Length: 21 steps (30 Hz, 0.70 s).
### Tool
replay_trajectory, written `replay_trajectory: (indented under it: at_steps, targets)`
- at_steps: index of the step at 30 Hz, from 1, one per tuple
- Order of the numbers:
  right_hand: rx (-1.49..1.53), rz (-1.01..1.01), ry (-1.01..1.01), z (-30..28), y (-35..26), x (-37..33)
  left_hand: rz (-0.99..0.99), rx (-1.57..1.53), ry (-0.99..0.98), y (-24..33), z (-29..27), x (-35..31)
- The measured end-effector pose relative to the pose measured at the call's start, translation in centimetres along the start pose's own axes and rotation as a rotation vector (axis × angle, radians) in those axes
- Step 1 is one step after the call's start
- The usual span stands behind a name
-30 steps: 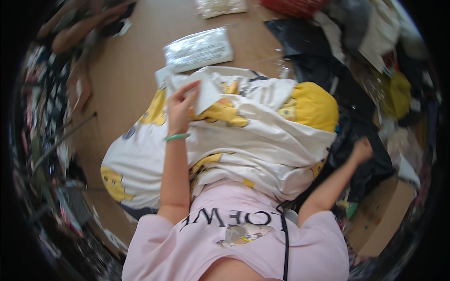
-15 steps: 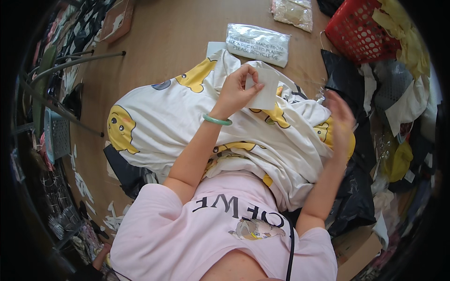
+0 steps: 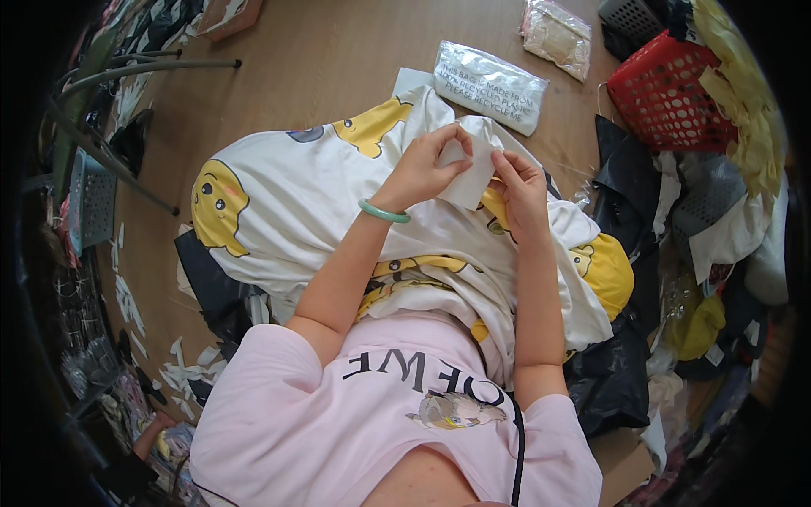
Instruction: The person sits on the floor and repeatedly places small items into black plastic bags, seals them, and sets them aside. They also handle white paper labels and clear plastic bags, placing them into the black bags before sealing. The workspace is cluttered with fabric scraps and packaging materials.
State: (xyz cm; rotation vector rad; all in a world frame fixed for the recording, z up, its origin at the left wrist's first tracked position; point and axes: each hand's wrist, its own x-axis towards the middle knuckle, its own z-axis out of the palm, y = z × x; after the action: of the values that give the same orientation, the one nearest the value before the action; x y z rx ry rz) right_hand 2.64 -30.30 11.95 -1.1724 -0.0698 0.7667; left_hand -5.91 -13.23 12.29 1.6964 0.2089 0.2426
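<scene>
Above my lap, my left hand (image 3: 431,165), with a green bangle at its wrist, pinches a small plain white sheet (image 3: 466,184), paper-like and roughly square. My right hand (image 3: 522,190) has thumb and forefinger closed at the upper right corner of the same sheet. Whether that pinch also holds something smaller is too fine to make out. Under both hands, white cloth printed with yellow bear figures (image 3: 296,203) is draped over my legs. A silvery-white plastic bag (image 3: 492,87) with dark print lies flat on the floor just beyond my knees, partly over a pale flat piece (image 3: 411,81).
A red perforated basket (image 3: 667,97) with yellow fabric stands at the far right, among dark bags and cloth heaps. Another clear packet (image 3: 555,38) lies beyond the bag. On the left are metal chair legs (image 3: 127,72), a light blue basket (image 3: 91,198) and white scraps (image 3: 127,296).
My right hand has swung in from the right and now meets the white sheet's edge. The left hand keeps its pinch on the sheet. The whole view has shifted slightly.
</scene>
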Motion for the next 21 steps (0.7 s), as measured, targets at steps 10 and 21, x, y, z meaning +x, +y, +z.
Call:
replay_trajectory:
  at_steps: [10, 21]
  targets:
    - [-0.14, -0.254, 0.112, 1.3, 1.1, -0.6, -0.161, 0.039, 0.098, 2.7, 1.8, 0.0]
    - [-0.021, -0.157, 0.039, 2.3, 0.6, -1.3, -0.117, -0.212, 0.07, 0.7, 1.7, 0.3]
